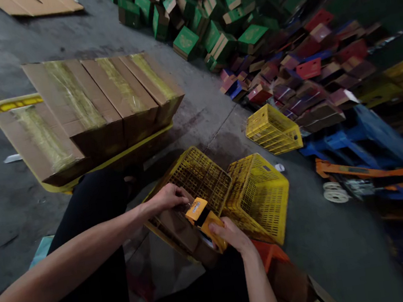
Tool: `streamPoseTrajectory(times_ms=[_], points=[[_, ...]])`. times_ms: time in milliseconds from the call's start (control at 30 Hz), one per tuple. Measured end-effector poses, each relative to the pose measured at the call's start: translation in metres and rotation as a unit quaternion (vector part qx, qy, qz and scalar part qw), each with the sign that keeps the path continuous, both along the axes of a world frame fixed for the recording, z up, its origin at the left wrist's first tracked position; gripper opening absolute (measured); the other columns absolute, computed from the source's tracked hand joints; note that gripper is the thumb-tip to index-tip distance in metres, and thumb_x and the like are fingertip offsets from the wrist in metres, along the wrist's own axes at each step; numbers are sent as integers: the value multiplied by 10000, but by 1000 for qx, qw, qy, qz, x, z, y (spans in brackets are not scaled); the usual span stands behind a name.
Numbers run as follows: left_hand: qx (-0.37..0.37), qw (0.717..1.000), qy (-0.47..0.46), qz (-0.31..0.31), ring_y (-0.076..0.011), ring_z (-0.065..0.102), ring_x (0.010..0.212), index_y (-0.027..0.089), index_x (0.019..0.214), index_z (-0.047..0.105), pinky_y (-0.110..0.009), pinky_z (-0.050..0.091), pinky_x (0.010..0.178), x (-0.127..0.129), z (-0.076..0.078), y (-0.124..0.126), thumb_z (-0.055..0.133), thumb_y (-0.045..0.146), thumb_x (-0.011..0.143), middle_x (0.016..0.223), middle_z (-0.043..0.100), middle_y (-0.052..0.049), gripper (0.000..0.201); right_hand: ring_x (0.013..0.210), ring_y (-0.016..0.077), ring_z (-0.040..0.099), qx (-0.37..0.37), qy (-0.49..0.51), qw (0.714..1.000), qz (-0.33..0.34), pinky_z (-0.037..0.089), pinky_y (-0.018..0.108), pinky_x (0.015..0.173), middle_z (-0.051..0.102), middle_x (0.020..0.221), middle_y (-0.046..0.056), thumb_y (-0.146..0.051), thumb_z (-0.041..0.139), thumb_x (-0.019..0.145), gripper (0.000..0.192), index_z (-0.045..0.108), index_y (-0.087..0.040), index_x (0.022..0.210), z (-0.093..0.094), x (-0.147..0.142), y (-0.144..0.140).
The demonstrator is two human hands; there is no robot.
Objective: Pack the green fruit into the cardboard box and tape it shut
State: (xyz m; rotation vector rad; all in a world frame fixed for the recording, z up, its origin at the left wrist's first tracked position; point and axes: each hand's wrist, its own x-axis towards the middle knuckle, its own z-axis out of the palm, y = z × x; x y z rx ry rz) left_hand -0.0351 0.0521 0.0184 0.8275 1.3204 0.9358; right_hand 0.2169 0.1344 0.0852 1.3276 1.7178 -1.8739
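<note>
right hand (232, 234) closed around a small yellow box (205, 221), left hand (168, 197) pinching its top end, both over the yellow crate (194, 177). grip looks light; a slip could drop it among the crate's brown boxes (177, 228).

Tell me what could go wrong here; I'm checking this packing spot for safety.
The yellow box is gripped by the right hand only at one end, with the left hand just touching its top; it might slip. The tilted yellow crate leans on another crate and could shift.
</note>
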Motion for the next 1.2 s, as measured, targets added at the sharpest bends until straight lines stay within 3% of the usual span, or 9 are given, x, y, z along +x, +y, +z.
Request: streamPoseTrajectory(times_ms=[133, 300, 700, 933, 1200], points=[[-7, 1000, 31, -2, -156, 683, 647, 143, 785, 748, -219, 506, 592, -13, 1, 0, 695, 347, 784, 691, 735, -24, 211, 526, 159, 611, -1, -11, 1000, 21, 459, 246, 490, 670, 626, 25, -701, 692, 731, 540, 668, -174, 845, 6, 0, -1], [-20, 993, 106, 40, -162, 683, 678, 162, 801, 770, -216, 493, 597, -38, 0, 0, 715, 329, 771, 693, 736, -20, 179, 523, 158, 601, 27, -47, 998, 40, 439, 236, 490, 655, 595, 21, -706, 644, 768, 538, 659, -169, 799, 12, 3, -5], [-61, 978, 188, 63, -156, 728, 700, 191, 852, 759, -186, 520, 621, -81, 11, -20, 645, 234, 805, 713, 757, -1, 131, 525, 148, 611, 29, -80, 995, 50, 451, 222, 503, 670, 602, 23, -629, 645, 814, 485, 674, -146, 783, 17, -8, -12], [-86, 951, 291, 66, -212, 705, 896, 227, 895, 779, -227, 491, 732, -86, 1, -20, 657, 272, 804, 852, 767, -34, 159, 516, 149, 616, 60, -81, 993, 54, 465, 222, 497, 664, 608, 26, -667, 626, 821, 529, 682, -141, 825, 13, -26, -13], [-124, 936, 321, 75, -235, 688, 964, 217, 964, 769, -241, 478, 766, -81, -19, -20, 624, 271, 835, 956, 762, -74, 202, 486, 152, 614, 87, -134, 986, 57, 467, 225, 501, 653, 531, 33, -707, 634, 790, 577, 693, -134, 765, 9, -44, -17]])
